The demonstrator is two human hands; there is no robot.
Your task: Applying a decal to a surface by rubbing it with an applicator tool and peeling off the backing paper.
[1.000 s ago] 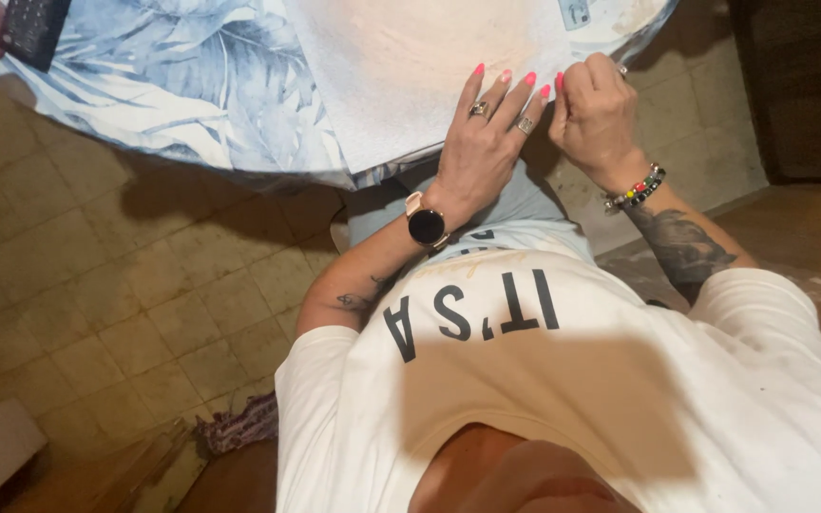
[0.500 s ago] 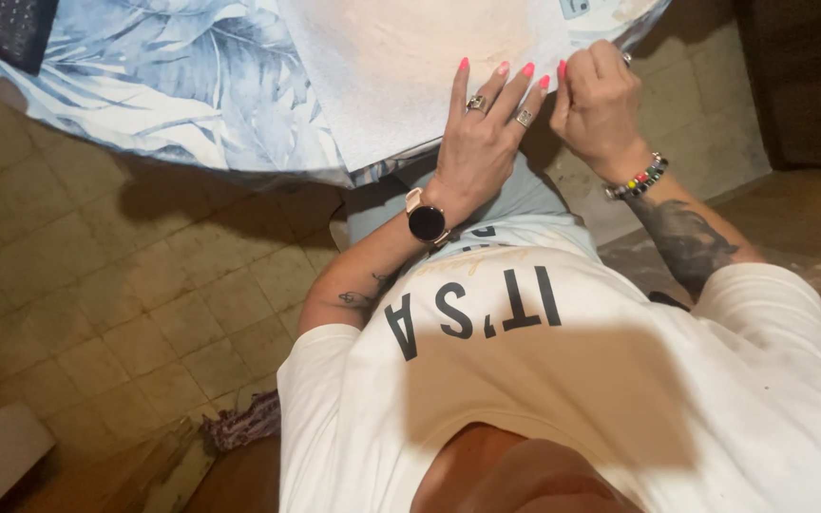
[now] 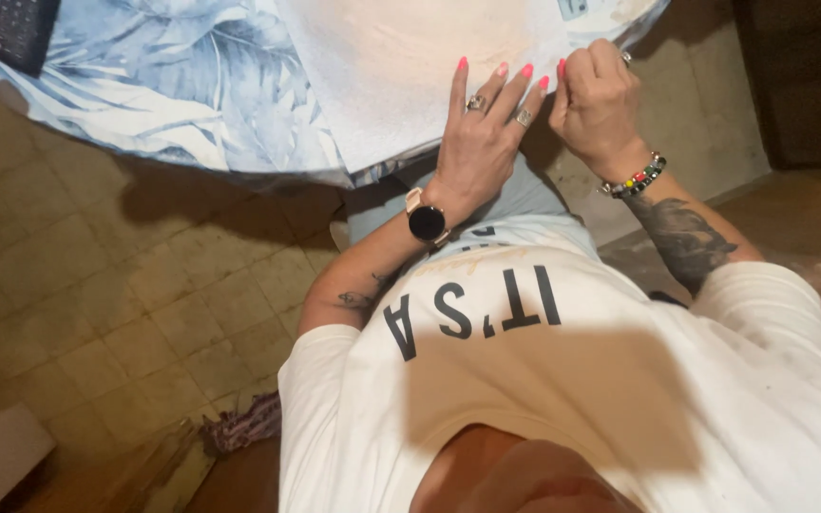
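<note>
Head view: left hand (image 3: 486,142) flat, spread on sheet (image 3: 401,66); right hand (image 3: 601,100) curled, perhaps pinching sheet edge beside it; smoothing unfinished.

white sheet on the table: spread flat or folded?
Spread flat: the white sheet lies smooth on the leaf-print tablecloth, left hand pressed flat on it.

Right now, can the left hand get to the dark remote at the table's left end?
Probably yes. The left hand lies flat and open on the pale sheet; only bare leaf-print tablecloth lies between it and the dark remote. A sideways stretch, though.
</note>
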